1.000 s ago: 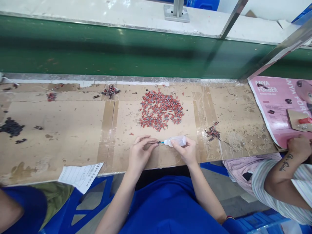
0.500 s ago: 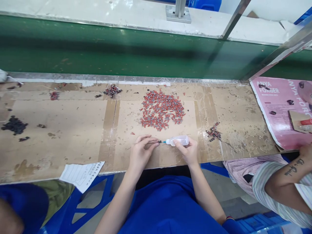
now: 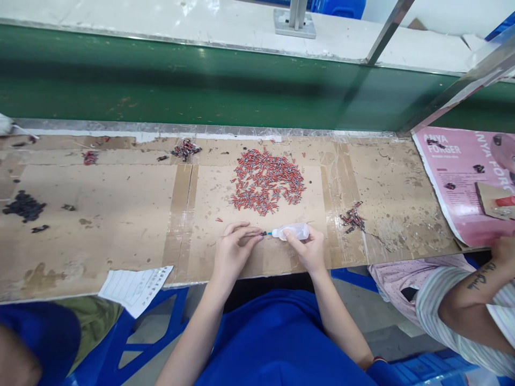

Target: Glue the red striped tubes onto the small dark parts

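Note:
Between the thumb and fingers of my left hand (image 3: 237, 246) is a small dark part (image 3: 264, 233), too small to make out fully. My right hand (image 3: 310, 248) grips a clear plastic squeeze bottle (image 3: 294, 231) lying nearly level. The bottle's thin blue nozzle (image 3: 270, 233) points left and meets the dark part, or almost does. Beyond my hands spreads a pile of small red and silver parts (image 3: 267, 179) on the cardboard. One loose red part (image 3: 219, 220) lies just past my left hand.
Cardboard (image 3: 132, 214) covers the bench. Small clusters lie right (image 3: 354, 217) and back left (image 3: 185, 150); a black heap (image 3: 24, 206) sits far left. A paper sheet (image 3: 137, 289) overhangs the front edge. A co-worker's arm (image 3: 475, 289) rests at right by a pink poster (image 3: 442, 177).
My right hand has shifted slightly left with the squeeze bottle, bringing its nozzle closer to the dark part. My left hand has hardly moved.

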{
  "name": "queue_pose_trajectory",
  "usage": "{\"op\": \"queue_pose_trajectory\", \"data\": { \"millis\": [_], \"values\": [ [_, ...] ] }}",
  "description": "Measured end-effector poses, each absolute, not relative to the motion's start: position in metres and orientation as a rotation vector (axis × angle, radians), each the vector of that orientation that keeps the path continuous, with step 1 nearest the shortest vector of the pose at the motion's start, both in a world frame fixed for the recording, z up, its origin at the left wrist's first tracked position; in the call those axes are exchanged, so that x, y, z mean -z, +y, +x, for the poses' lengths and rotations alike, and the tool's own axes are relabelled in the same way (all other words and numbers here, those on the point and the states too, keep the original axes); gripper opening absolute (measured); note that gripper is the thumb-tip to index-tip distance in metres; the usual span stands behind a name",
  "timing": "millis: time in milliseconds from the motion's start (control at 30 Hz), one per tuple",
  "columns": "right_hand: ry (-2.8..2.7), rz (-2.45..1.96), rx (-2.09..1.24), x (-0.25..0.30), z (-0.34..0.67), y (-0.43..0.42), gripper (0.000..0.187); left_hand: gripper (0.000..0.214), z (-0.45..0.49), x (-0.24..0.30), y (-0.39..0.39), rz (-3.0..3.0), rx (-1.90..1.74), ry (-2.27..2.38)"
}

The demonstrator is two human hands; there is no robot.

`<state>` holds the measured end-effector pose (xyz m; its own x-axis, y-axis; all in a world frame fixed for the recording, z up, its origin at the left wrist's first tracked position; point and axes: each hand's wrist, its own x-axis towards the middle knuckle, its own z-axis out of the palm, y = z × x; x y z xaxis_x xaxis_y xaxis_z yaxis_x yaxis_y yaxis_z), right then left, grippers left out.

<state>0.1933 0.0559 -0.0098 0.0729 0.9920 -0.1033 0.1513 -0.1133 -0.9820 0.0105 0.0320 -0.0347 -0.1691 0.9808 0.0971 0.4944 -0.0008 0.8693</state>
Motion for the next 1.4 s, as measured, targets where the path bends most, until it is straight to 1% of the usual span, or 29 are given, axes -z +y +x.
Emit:
{"op": "queue_pose_trajectory", "data": {
  "millis": [333, 467, 600, 733, 867, 967, 1000, 1067, 1100, 1133, 1167, 1200, 1267, 1333, 1400],
  "values": [
    [-1.159, -1.429, -1.140, 0.012, 0.194, 0.056, 0.021, 0.009, 0.009, 0.034, 0.031, 1.513, -1.071, 1.714],
    [-1.003, -1.404, -1.085, 0.016, 0.197, 0.057, 0.022, 0.011, 0.010, 0.032, 0.032, 1.486, -1.074, 1.709],
    [-0.842, -1.379, -0.949, 0.018, 0.203, 0.061, 0.028, 0.012, 0.010, 0.030, 0.033, 1.473, -1.085, 1.714],
    [-0.938, -1.366, -0.826, 0.016, 0.210, 0.070, 0.039, 0.017, 0.012, 0.026, 0.030, 1.418, -1.115, 1.698],
    [-1.052, -1.315, -0.882, 0.020, 0.212, 0.080, 0.048, 0.029, 0.012, 0.021, 0.021, 1.208, -1.213, 1.632],
    [-1.092, -1.359, -0.909, 0.023, 0.213, 0.082, 0.050, 0.032, 0.008, 0.018, 0.015, 1.069, -1.275, 1.595],
    [-1.114, -1.374, -0.860, 0.022, 0.214, 0.080, 0.052, 0.031, 0.006, 0.017, 0.013, 1.039, -1.291, 1.594],
    [-1.161, -1.399, -0.648, 0.018, 0.213, 0.072, 0.057, 0.031, 0.000, 0.016, 0.009, 0.998, -1.319, 1.613],
    [-1.190, -1.401, -0.509, 0.016, 0.211, 0.065, 0.057, 0.031, -0.003, 0.016, 0.007, 0.980, -1.334, 1.629],
    [-1.229, -1.395, -0.384, 0.013, 0.208, 0.058, 0.052, 0.030, -0.007, 0.016, 0.005, 0.962, -1.352, 1.646],
    [-1.291, -1.378, -0.302, 0.010, 0.203, 0.052, 0.042, 0.029, -0.010, 0.016, 0.003, 0.943, -1.373, 1.664],
    [-1.382, -1.344, -0.286, 0.008, 0.195, 0.047, 0.029, 0.028, -0.014, 0.015, 0.001, 0.922, -1.394, 1.682],
    [-1.644, -1.279, -0.486, 0.004, 0.173, 0.044, 0.006, 0.026, -0.022, 0.015, -0.004, 0.883, -1.430, 1.710],
    [-1.843, -1.209, -0.716, 0.001, 0.145, 0.053, 0.013, 0.025, -0.028, 0.014, -0.008, 0.838, -1.447, 1.737],
    [-2.017, -1.203, -0.794, -0.001, 0.115, 0.071, 0.018, 0.026, -0.034, 0.013, -0.011, 0.790, -1.447, 1.759]
  ]
}}
